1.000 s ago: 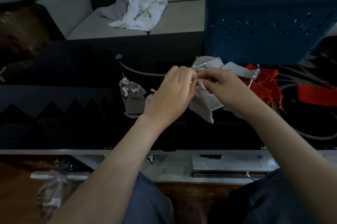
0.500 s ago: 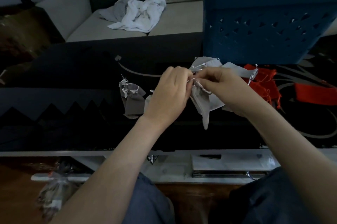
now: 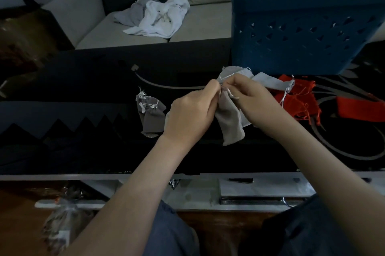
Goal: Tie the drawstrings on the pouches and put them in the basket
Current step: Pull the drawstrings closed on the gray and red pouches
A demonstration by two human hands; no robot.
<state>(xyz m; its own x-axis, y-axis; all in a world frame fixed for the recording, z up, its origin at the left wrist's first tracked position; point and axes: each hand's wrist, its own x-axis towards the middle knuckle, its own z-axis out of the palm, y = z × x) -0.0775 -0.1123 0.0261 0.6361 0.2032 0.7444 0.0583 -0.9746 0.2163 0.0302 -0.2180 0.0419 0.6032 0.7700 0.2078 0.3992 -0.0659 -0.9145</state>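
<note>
One grey fabric pouch (image 3: 229, 124) hangs between left hand (image 3: 189, 114) and right hand (image 3: 253, 99), both pinching its white drawstrings (image 3: 228, 90); one blue plastic basket (image 3: 291, 37) behind.

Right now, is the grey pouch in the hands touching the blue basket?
Apart. Head view: the grey pouch hangs from the left hand and right hand, loose pouches lying between it and the blue basket.

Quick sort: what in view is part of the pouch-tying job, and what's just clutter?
Job:
- held grey pouch, pinched by left hand and right hand
- grey pouches at left
- pale pouches
- red pouches
- blue basket

Lying about:
- white cloths on the sofa
- plastic bag, low left
</note>
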